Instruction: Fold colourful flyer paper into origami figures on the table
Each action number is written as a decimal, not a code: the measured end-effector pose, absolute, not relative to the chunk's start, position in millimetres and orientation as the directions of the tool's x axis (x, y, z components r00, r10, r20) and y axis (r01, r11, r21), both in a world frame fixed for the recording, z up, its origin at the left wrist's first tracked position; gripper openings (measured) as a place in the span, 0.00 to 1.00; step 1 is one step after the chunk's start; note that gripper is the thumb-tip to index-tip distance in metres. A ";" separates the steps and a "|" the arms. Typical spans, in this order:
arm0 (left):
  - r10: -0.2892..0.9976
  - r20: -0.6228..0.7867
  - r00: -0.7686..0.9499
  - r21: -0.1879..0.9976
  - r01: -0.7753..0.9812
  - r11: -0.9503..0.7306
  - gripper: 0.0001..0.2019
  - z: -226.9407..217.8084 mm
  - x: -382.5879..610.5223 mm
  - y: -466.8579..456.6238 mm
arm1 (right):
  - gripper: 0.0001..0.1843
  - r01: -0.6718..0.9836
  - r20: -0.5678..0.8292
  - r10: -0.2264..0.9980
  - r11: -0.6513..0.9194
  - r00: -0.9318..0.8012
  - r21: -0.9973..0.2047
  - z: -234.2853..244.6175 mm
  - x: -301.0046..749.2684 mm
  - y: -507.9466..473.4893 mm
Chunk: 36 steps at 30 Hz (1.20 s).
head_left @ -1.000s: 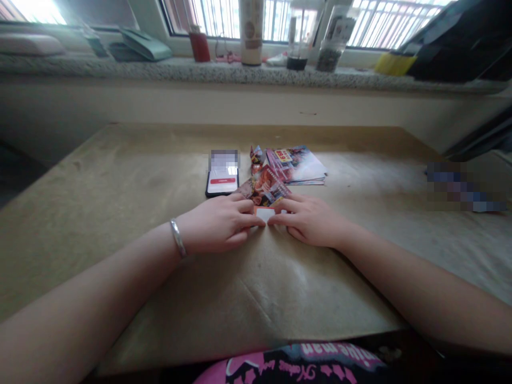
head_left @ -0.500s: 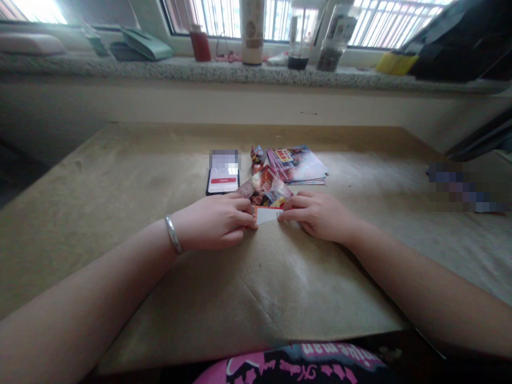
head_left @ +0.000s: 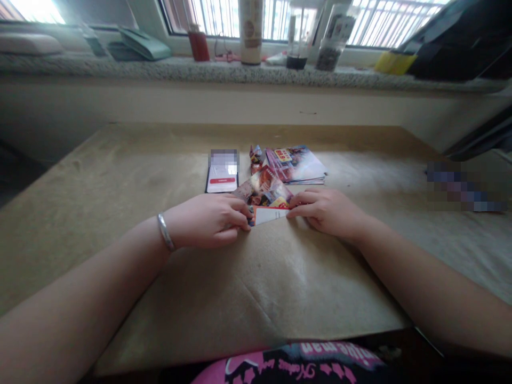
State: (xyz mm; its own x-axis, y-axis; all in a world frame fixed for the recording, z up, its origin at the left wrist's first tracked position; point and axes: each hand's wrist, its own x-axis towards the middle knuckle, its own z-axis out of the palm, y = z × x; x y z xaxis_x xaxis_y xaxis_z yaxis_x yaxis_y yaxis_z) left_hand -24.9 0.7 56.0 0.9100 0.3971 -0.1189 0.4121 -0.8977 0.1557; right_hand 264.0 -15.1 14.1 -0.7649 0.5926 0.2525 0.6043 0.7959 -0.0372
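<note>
My left hand (head_left: 208, 220) and my right hand (head_left: 326, 210) lie on the brown paper-covered table (head_left: 120, 186), fingers curled. Each pinches one end of a folded colourful leaflet (head_left: 267, 205). The near flap of the leaflet shows its white underside between my fingertips. The printed part with pictures sticks out beyond my hands. A silver bangle sits on my left wrist.
A phone (head_left: 222, 177) with a lit screen lies just beyond my left hand. A stack of printed leaflets (head_left: 296, 164) and a small folded paper piece (head_left: 256, 156) lie beyond my right hand. Bottles and jars stand on the stone windowsill (head_left: 248, 72). A blurred object (head_left: 464, 186) lies far right.
My hands have slid apart along the leaflet's folded edge, the left one to the left and the right one to the right. More of the white flap shows between them.
</note>
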 end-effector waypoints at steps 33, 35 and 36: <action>0.354 -0.002 0.935 0.206 0.347 -0.915 0.13 51.5 -29.7 3.8 | 0.18 0.746 0.232 0.751 0.654 -0.618 -0.128 14.1 293.5 -9.7; 0.419 0.028 0.908 0.193 0.406 -0.893 0.12 45.3 -27.9 4.1 | 0.17 0.796 0.281 0.804 0.580 -0.524 -0.173 13.5 289.4 -11.5; 0.437 0.049 0.898 0.189 0.421 -0.887 0.11 42.1 -26.4 4.0 | 0.16 0.823 0.314 0.831 0.531 -0.459 -0.202 13.4 286.6 -12.5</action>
